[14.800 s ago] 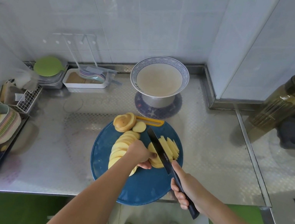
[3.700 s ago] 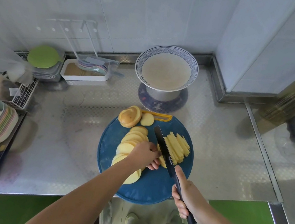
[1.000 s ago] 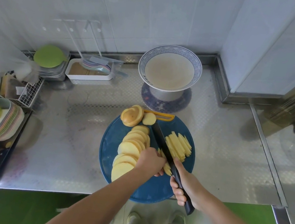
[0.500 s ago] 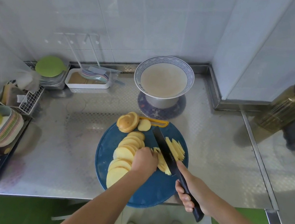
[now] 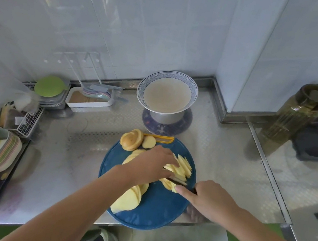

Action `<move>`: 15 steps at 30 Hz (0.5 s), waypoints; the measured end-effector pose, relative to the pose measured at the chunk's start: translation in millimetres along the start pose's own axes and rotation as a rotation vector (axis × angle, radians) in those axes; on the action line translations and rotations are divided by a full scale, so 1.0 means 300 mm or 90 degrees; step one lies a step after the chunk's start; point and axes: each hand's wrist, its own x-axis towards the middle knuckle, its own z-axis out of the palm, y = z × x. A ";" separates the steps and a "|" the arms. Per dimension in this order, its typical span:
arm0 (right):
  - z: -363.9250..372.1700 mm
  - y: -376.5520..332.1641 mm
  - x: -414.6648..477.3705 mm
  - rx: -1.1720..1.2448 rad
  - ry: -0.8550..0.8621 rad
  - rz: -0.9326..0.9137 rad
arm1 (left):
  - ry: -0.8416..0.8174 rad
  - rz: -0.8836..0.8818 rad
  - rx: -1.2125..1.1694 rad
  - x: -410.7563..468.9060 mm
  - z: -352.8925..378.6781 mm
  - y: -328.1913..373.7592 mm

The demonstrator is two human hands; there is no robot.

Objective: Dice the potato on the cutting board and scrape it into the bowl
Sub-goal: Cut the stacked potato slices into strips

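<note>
Your left hand (image 5: 152, 166) has slid forward off the slices (image 5: 128, 199) and now reaches across the board (image 5: 157, 212), its fingers fairly straight and their tips on the sticks (image 5: 184, 166). Your right hand (image 5: 208, 200) has swung the knife (image 5: 177, 181) crosswise. It grips the handle with the index finger stretched out, and the blade lies low beneath your left fingertips. Uncut slices fan out under your left wrist. All the potato is on the board; the bowl (image 5: 166, 95) stands well beyond your fingers.
</note>
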 end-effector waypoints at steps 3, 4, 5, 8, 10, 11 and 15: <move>-0.012 0.004 -0.005 -0.092 0.022 -0.027 | -0.053 -0.015 0.005 0.008 0.020 -0.016; -0.014 0.006 -0.006 -0.118 0.028 -0.036 | -0.064 -0.019 0.003 0.008 0.026 -0.024; -0.016 0.011 -0.008 -0.139 0.033 -0.041 | -0.079 -0.020 0.006 0.006 0.032 -0.025; -0.017 0.017 -0.004 -0.178 0.035 -0.039 | -0.104 -0.015 0.018 0.003 0.051 -0.024; -0.019 0.018 0.001 -0.181 0.029 -0.033 | -0.092 -0.008 0.020 0.003 0.056 -0.017; -0.020 0.017 0.005 -0.176 0.024 -0.029 | -0.088 -0.006 0.017 0.003 0.057 -0.013; -0.022 0.014 0.012 -0.171 0.008 -0.020 | -0.096 0.007 0.037 -0.004 0.055 0.000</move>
